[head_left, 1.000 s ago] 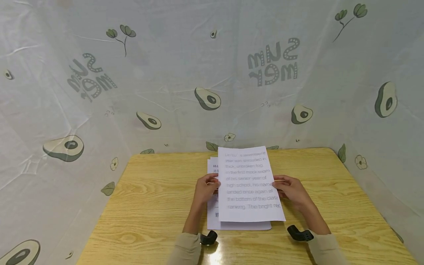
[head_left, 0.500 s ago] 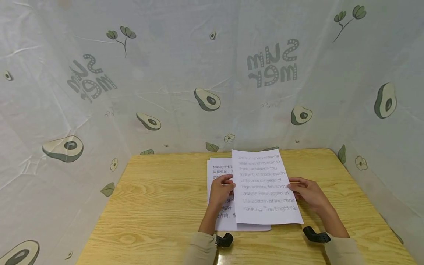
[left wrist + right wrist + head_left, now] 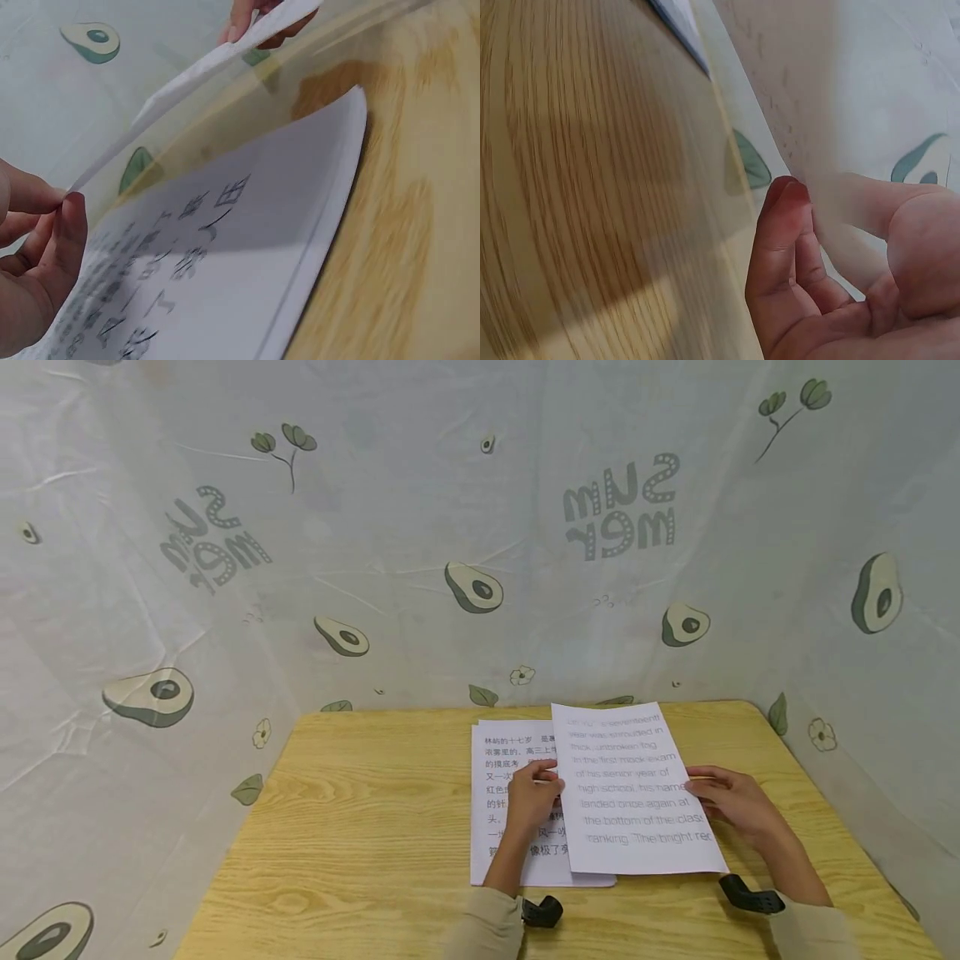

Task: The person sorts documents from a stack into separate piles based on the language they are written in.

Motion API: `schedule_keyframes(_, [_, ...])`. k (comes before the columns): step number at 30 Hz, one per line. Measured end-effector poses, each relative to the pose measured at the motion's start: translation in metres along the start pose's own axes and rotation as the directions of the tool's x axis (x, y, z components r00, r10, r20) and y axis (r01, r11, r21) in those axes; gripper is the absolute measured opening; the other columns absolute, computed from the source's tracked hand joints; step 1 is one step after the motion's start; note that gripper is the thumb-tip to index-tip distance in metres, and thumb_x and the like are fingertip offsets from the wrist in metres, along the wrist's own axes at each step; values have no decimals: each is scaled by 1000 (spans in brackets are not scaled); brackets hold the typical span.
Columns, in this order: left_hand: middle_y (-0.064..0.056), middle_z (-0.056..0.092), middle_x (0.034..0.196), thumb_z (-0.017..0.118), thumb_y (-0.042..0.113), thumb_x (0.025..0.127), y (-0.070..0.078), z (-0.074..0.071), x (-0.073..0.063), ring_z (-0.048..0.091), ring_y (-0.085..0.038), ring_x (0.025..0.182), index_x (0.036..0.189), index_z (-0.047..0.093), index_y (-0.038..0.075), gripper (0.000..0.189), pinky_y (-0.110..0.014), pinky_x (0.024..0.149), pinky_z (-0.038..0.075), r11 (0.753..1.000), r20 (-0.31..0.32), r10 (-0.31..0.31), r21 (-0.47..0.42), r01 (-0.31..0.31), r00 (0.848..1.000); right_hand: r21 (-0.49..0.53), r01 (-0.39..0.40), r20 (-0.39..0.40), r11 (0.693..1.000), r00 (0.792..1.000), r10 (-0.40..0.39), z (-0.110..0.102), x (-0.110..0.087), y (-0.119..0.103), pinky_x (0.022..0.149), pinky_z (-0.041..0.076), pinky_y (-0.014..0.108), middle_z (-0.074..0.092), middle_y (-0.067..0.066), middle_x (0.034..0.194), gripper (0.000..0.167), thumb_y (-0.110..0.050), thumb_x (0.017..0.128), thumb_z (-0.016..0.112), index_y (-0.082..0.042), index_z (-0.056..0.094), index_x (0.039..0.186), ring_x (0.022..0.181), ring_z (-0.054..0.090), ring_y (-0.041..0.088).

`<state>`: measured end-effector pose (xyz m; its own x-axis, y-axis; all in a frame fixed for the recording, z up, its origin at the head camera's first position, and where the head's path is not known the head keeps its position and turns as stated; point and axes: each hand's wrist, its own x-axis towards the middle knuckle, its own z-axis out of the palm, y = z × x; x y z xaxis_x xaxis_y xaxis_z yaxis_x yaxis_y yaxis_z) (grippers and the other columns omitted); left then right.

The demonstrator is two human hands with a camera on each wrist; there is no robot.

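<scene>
A sheet of paper (image 3: 630, 810) with English print is held up by its two side edges, above the table. My left hand (image 3: 534, 795) pinches its left edge between thumb and fingers, and my right hand (image 3: 738, 806) pinches the right edge. Below and to the left lies a stack of paper (image 3: 517, 868) with Chinese characters on top, partly covered by the raised sheet. In the left wrist view the sheet (image 3: 187, 84) appears nearly edge-on, with a gap between it and the stack (image 3: 300, 172). In the right wrist view thumb and fingers (image 3: 784, 214) meet at the paper's edge.
The wooden table (image 3: 360, 827) extends to both sides of the papers. A pale curtain (image 3: 405, 510) printed with avocados hangs behind and around it. Black wrist devices (image 3: 542, 912) are worn at both sleeves.
Both hands have moved to the right together, carrying the English sheet. More of the Chinese-printed stack now shows on the left.
</scene>
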<state>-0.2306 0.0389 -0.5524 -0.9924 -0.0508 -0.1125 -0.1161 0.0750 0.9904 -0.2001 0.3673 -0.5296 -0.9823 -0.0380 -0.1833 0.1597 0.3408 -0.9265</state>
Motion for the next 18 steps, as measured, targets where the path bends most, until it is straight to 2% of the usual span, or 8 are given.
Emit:
schedule_keyframes(6, [1,69,92,77,1,91,1,17,-5,68,-10,70,125,78,10,34,-23,61,61,1000,4,16,21,-16,1000,-44,-5,-7,999,1000,5,-15,-2,9,79,62,24,72,-17,105,62,-21,110,62,17,42,153,90,71,2])
schedule_keyframes(11, [3,67,89,77,1,92,0,30,-6,67,-9,66,123,78,10,33,-23,58,60,998,1,24,54,-24,1000,-103,-21,-15,995,1000,19,-26,-5,15,79,60,22,73,-14,106,62,-25,110,62,17,43,152,89,69,1])
schedule_keyframes(18, [4,68,88,78,0,90,1,44,-8,66,-9,67,119,80,11,32,-23,58,59,997,-9,29,67,-28,1000,-109,-42,-22,993,999,40,-36,-8,23,77,61,24,72,-19,101,68,-29,109,65,18,42,153,88,70,3])
